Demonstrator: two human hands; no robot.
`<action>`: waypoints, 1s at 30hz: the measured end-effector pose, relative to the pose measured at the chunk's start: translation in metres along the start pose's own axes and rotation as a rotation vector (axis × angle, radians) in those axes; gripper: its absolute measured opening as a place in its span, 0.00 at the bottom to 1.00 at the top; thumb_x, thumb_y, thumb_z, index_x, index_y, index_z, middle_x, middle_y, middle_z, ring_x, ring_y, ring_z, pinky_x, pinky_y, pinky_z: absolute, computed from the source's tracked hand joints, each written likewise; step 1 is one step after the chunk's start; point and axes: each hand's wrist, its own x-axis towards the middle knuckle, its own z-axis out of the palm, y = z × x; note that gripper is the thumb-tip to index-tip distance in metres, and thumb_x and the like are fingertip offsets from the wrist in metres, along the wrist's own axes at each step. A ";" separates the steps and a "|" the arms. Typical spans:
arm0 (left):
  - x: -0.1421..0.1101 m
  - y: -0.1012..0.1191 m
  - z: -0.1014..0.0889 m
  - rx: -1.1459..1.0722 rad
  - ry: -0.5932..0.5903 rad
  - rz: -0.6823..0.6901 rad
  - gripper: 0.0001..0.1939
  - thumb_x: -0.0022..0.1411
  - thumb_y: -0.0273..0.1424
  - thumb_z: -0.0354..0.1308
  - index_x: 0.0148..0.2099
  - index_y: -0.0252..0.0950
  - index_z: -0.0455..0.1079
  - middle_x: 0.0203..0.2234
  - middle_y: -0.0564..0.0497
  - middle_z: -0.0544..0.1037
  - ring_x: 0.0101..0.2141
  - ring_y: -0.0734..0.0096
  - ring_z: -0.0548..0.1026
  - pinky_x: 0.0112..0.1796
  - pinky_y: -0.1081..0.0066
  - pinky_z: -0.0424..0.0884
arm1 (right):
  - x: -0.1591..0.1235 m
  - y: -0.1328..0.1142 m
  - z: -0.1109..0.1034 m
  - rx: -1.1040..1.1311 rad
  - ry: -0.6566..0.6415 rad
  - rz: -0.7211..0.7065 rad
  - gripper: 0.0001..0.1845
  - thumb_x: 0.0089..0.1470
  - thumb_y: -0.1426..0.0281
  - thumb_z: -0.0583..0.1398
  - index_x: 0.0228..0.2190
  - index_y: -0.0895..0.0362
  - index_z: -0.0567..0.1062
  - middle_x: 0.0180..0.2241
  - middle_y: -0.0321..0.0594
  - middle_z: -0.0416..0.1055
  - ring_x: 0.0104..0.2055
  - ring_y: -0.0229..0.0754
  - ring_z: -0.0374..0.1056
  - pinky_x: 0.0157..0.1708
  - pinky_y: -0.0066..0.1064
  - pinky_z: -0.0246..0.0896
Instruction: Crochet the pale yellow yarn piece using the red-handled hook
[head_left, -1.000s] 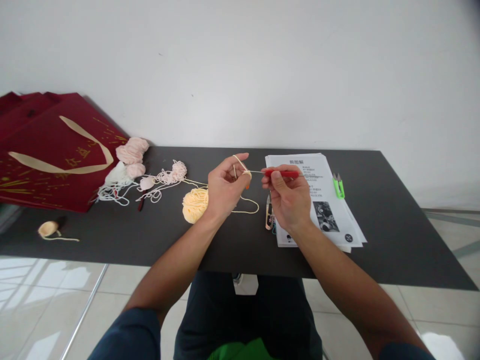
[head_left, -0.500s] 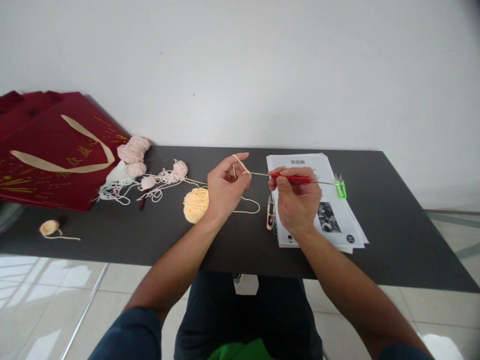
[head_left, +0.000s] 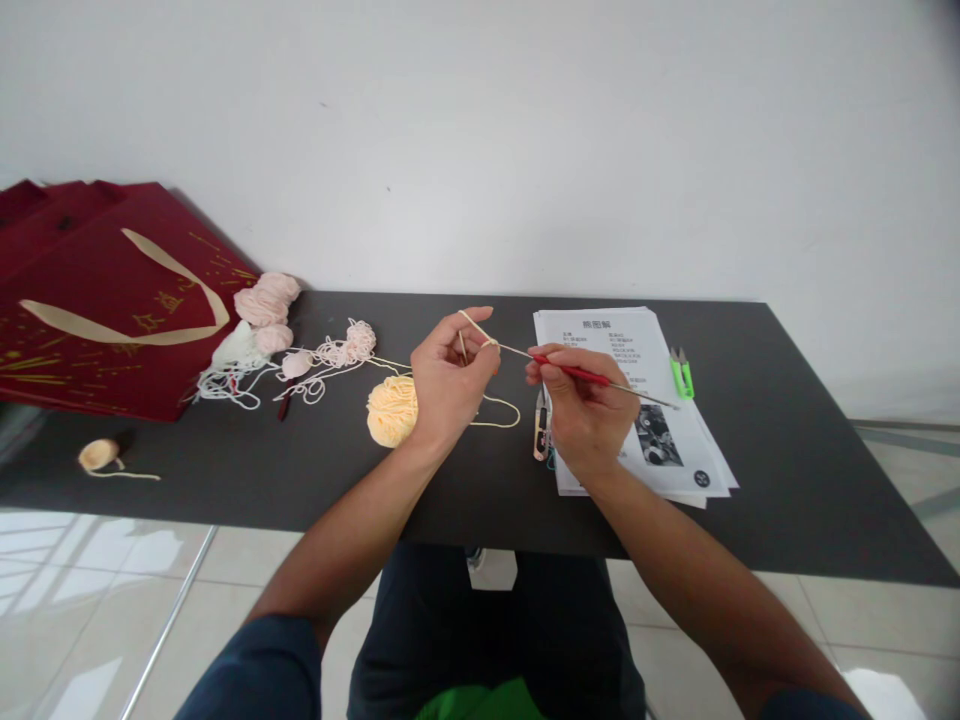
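Observation:
My left hand [head_left: 451, 380] pinches pale yellow yarn [head_left: 474, 322], a strand of which is looped over the raised index finger. A bit of orange shows at its fingertips, too small to make out. My right hand [head_left: 589, 405] grips a crochet hook [head_left: 574, 371] by its red handle. The hook's thin metal shaft reaches left to the yarn at my left fingers, and another metal end sticks out to the right. Just left of my left wrist lies a yellow yarn ball [head_left: 391, 411], its strand curling on the table below the hand.
Printed sheets [head_left: 600, 480] lie under my right hand, with green thread snips [head_left: 682, 373] on their right edge and other snips [head_left: 541, 428] on the left. Pink and white yarn [head_left: 266, 300] sits by dark red bags [head_left: 90, 300]. A small cream piece [head_left: 99, 455] with a yarn tail lies far left.
My right hand has shifted slightly left, and the crochet hook has tilted, its right end now lower. My left hand has moved a little left with the yarn.

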 end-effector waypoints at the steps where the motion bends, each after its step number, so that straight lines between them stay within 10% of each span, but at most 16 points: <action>1: 0.000 -0.001 0.000 0.006 0.016 0.006 0.17 0.55 0.24 0.67 0.48 0.38 0.79 0.24 0.59 0.75 0.23 0.80 0.73 0.27 0.75 0.68 | -0.002 0.000 0.000 -0.022 -0.011 -0.019 0.07 0.58 0.70 0.70 0.37 0.44 0.84 0.40 0.35 0.84 0.35 0.41 0.80 0.37 0.39 0.79; 10: 0.004 -0.004 0.001 -0.064 0.086 -0.120 0.19 0.53 0.27 0.71 0.48 0.39 0.78 0.24 0.60 0.77 0.22 0.80 0.72 0.24 0.76 0.65 | -0.007 0.012 -0.010 -0.265 -0.191 -0.199 0.19 0.57 0.73 0.70 0.44 0.36 0.86 0.46 0.35 0.86 0.46 0.50 0.82 0.50 0.52 0.80; 17: 0.010 0.004 -0.003 -0.408 -0.094 -0.332 0.23 0.49 0.28 0.76 0.49 0.38 0.81 0.21 0.61 0.72 0.17 0.87 0.59 0.20 0.77 0.51 | -0.005 0.019 -0.009 -0.265 -0.157 -0.231 0.21 0.57 0.73 0.69 0.46 0.34 0.85 0.48 0.33 0.85 0.46 0.49 0.82 0.49 0.50 0.80; 30: 0.012 0.007 -0.005 -0.201 -0.178 -0.378 0.29 0.45 0.26 0.76 0.53 0.35 0.81 0.22 0.60 0.75 0.18 0.85 0.60 0.22 0.74 0.53 | 0.017 0.011 -0.012 -0.002 -0.082 0.064 0.05 0.58 0.68 0.70 0.36 0.49 0.80 0.40 0.35 0.83 0.33 0.36 0.77 0.35 0.32 0.75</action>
